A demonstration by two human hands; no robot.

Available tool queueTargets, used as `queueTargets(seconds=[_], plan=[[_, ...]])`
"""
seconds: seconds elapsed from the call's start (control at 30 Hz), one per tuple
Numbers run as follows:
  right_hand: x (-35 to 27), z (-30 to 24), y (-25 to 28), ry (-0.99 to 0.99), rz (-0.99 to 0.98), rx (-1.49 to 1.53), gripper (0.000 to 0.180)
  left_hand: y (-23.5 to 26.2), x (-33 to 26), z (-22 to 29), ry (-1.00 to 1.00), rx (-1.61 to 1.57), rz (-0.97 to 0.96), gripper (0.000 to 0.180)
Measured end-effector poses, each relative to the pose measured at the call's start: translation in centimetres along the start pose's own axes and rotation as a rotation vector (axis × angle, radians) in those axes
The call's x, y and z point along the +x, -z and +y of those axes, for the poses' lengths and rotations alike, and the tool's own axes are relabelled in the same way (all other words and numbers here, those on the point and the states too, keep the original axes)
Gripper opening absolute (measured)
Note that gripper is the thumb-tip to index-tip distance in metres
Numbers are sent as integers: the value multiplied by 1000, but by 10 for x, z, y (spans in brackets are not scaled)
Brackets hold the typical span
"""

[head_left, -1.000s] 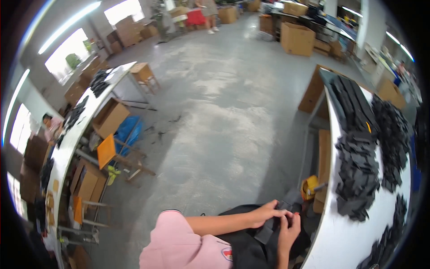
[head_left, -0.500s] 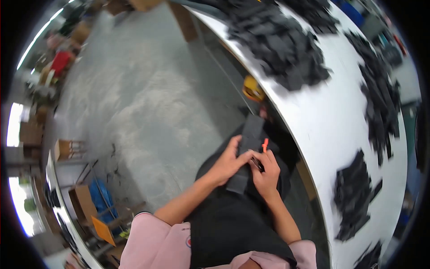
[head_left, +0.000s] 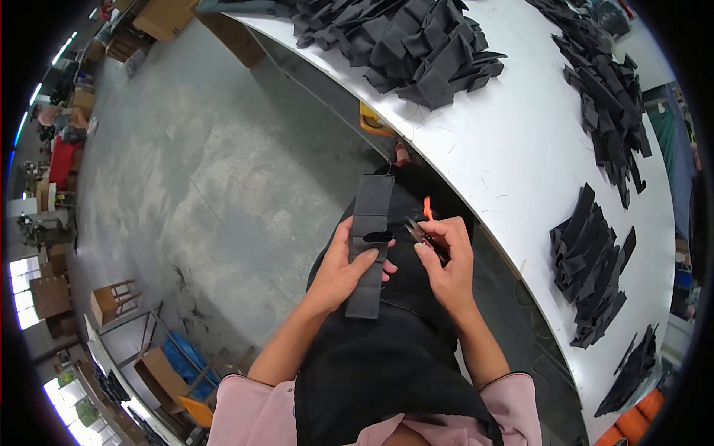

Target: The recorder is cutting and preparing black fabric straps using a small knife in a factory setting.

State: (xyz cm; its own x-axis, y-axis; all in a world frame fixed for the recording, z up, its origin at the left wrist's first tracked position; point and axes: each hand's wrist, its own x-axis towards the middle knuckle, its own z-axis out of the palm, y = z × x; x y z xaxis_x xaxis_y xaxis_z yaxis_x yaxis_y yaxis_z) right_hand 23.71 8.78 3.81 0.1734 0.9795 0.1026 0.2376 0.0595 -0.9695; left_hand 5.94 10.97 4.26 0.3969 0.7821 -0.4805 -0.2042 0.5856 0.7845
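Holding a long dark grey fabric strip over the lap, left hand closed around its lower half, thumb pressed across the front, fingers wrapped behind. Pinching small snips with an orange handle tip, right hand curled tight, blades pointing at a dark slot midway along the strip. Seated beside a curved white worktop, black apron covering the knees, pink sleeves at the lower edge. Spread across the worktop, well apart from both hands: 1 large heap of dark fabric pieces at the top, 1 smaller stack to the right. Beyond the lap, grey concrete floor, with cardboard boxes at its far edge.
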Motion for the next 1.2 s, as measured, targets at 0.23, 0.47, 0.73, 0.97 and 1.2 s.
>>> queueTargets(seconds=[0.23, 0.47, 0.73, 0.97, 1.2], plan=[[10, -7, 2, -20, -85, -251, 22, -6, 0, 7, 61, -49, -70, 53], [21, -9, 0, 261, -60, -537, 24, -6, 4, 14, 70, -110, -77, 48], [30, -14, -1, 336, -4, -448, 20, -6, 4, 27, 71, -154, -117, 46], [58, -29, 2, 151, 42, -71, 15, 2, 3, 15, 21, -100, -95, 50], [248, -97, 28, 318, 207, 47, 23, -11, -21, 13, -79, -118, -97, 47]])
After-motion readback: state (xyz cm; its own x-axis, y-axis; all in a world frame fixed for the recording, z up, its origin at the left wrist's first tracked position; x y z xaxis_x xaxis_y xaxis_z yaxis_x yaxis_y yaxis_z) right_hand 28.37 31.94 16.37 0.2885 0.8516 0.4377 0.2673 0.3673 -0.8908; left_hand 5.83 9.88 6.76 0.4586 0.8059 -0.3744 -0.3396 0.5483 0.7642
